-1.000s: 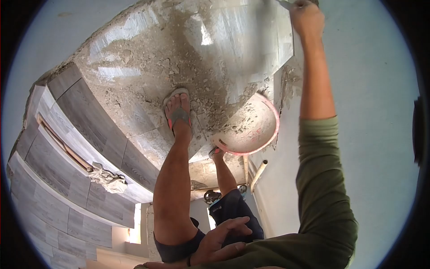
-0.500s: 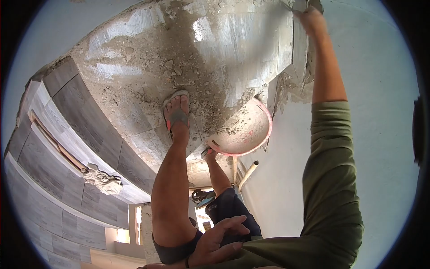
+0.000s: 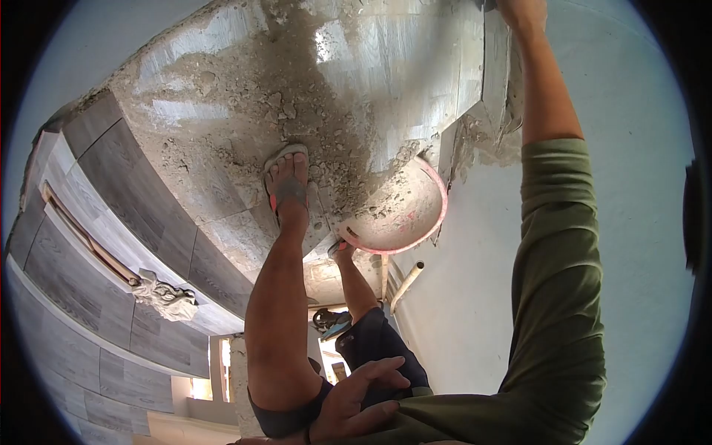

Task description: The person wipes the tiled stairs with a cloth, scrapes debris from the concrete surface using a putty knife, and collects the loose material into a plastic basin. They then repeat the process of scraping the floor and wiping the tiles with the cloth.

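Observation:
My right hand (image 3: pixel 523 13) is at the top edge, partly cut off, closed around something dark and grey that I cannot make out. It is beside the raised tile edge along the wall, and a blurred grey streak crosses the floor to its left. My left hand (image 3: pixel 363 394) lies over my thigh at the bottom, fingers spread, holding nothing. Below the right hand, a round pinkish-rimmed basin (image 3: pixel 437 215) leans by the wall with rubble in it. Grey-brown debris (image 3: pixel 282 111) covers much of the wood-look tile floor (image 3: pixel 386 67).
My sandaled foot (image 3: pixel 288 178) stands in the rubble, the other beside the basin. Pipes (image 3: pixel 406 285) stick up near the wall (image 3: pixel 475 297). Grey tiled steps (image 3: pixel 141 185) run down the left, with a crumpled cloth (image 3: pixel 165 297) and a long wooden-handled tool (image 3: pixel 89 237) on them.
My right hand has moved up, partly out of view. The floor, basin and legs have shifted slightly left in view. My left hand has stayed nearly still.

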Demonstrator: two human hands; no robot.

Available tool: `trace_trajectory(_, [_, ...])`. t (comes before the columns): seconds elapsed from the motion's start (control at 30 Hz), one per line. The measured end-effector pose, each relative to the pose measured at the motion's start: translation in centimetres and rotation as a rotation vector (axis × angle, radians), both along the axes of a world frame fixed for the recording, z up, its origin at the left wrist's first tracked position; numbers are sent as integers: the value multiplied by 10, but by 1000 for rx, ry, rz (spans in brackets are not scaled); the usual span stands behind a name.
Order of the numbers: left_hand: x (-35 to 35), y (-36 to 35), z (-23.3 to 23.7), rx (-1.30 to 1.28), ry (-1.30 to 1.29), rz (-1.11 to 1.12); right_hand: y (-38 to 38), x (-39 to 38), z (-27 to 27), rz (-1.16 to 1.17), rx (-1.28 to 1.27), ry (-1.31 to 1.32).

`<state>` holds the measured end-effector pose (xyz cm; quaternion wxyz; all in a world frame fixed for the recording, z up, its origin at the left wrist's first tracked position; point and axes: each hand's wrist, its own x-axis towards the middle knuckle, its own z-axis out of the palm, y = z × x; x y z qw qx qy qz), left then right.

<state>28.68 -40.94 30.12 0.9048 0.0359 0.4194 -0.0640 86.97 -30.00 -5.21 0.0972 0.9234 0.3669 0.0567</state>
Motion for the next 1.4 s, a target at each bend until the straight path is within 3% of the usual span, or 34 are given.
trace_trajectory(0.07, [-1,3,-1,-22,9,17,10,-15,36,-17,-83,76])
trace_trajectory(0.17, [-4,3,-4,-31,15,14,13,2,28,35,-342,173])
trace_trajectory(0.2, [-6,1,-4,-28,7,-9,6,18,-2,15,-143,57])
trace_trajectory(0.3, [-9,-1,-7,-6,-26,-76,10,3,-16,129,-108,11])
trace_trajectory(0.43, [-13,-1,-7,13,-45,-101,20,-68,65,-14,-40,298])
trace_trajectory(0.47, [-13,-1,-8,15,-45,-109,9,-76,74,212,-51,225])
trace_trajectory(0.57, [-14,-1,-9,16,-46,-126,13,-56,22,75,-108,112])
trace_trajectory(0.6, [-13,-2,-7,12,-39,-125,25,-84,27,169,-218,24])
trace_trajectory(0.63, [-14,-1,-11,24,-50,-132,21,-75,-8,248,-161,23])
trace_trajectory(0.67, [-14,-3,-11,25,-51,-129,31,-121,21,177,-161,180])
trace_trajectory(0.77, [-13,-4,-9,39,-72,-137,24,-151,-5,365,56,175])
trace_trajectory(0.87, [-14,-6,-8,57,-85,-130,15,-176,53,476,142,386])
trace_trajectory(0.9, [-16,-7,-8,64,-89,-123,14,-175,68,417,191,355])
trace_trajectory(0.97, [-17,-8,-8,57,-85,-121,23,-163,86,187,-75,177])
trace_trajectory(1.03, [-18,-10,-7,53,-88,-127,22,-153,71,177,-175,48])
trace_trajectory(1.1, [-19,-13,-6,48,-87,-127,25,-125,6,201,-188,88])
trace_trajectory(1.17, [-20,-13,-7,40,-86,-128,41,-185,12,170,-313,239])
trace_trajectory(1.23, [-20,-15,-6,33,-85,-127,30,-225,-17,364,-137,221])
trace_trajectory(1.3, [-19,-17,-5,20,-86,-114,36,-297,37,-13,134,534])
trace_trajectory(1.4, [-20,-21,-3,7,-80,-93,6,-265,47,534,176,417])
